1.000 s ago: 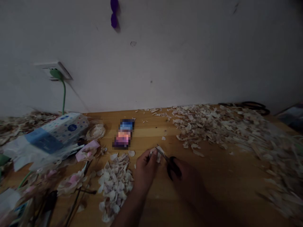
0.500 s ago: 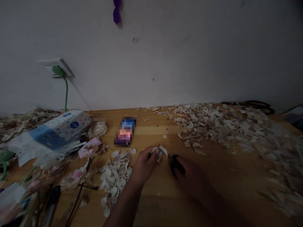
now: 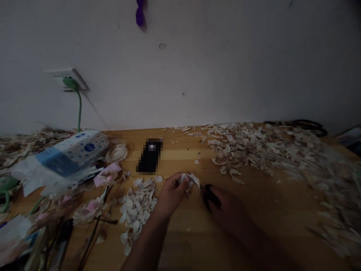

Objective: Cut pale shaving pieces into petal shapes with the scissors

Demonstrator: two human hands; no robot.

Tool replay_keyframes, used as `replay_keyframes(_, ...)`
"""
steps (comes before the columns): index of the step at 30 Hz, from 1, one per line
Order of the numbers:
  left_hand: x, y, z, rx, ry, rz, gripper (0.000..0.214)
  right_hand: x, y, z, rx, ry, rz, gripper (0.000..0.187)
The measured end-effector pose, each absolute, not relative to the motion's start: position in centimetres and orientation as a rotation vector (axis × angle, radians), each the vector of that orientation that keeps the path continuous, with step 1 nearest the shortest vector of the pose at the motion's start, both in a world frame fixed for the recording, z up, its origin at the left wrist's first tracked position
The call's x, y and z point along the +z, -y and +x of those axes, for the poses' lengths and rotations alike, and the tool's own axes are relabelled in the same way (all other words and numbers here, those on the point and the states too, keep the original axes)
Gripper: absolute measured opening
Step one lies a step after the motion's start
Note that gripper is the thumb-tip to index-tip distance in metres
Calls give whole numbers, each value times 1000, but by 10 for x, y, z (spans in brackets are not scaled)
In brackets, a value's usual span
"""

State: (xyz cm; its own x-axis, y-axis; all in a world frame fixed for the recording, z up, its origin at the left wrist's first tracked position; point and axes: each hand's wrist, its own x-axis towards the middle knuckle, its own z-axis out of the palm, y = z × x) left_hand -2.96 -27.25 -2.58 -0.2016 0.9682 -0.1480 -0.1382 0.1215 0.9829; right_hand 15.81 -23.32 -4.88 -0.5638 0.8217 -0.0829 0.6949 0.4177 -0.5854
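Note:
In the head view, my left hand [image 3: 172,192] pinches a thin, whitish petal-like piece [image 3: 194,180] between thumb and fingers. My right hand [image 3: 227,205] is closed round the black handles of a pair of scissors [image 3: 209,197]. The scissors' blades reach left to the whitish piece, just beside my left thumb; whether they are closed on it is too dim to tell. Left of my left forearm lies a pile of rounded, pale petal-like pieces [image 3: 138,210] on the wooden table [image 3: 183,241].
Pale scraps [image 3: 254,150] are heaped along the table's back and right. A phone [image 3: 149,156] lies behind my left hand. At left are a tissue pack [image 3: 81,148], flowers with pink centres [image 3: 91,206] and dark twigs [image 3: 94,233]. A green plug [image 3: 70,82] sits in the wall socket.
The phone's screen has gone from coloured to dark. Both hands stay almost in place, with the scissors still at the whitish piece.

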Motion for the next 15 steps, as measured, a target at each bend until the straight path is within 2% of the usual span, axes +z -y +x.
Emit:
replay_keyframes(9,-28,275,-30,1269,-1360,869,37,-49,232,158,922,2439,-1330,28)
replay_keyframes(15,-33,275,-34,1233,-1366,891,36,-47,231,159,926,2438,-1326,24)
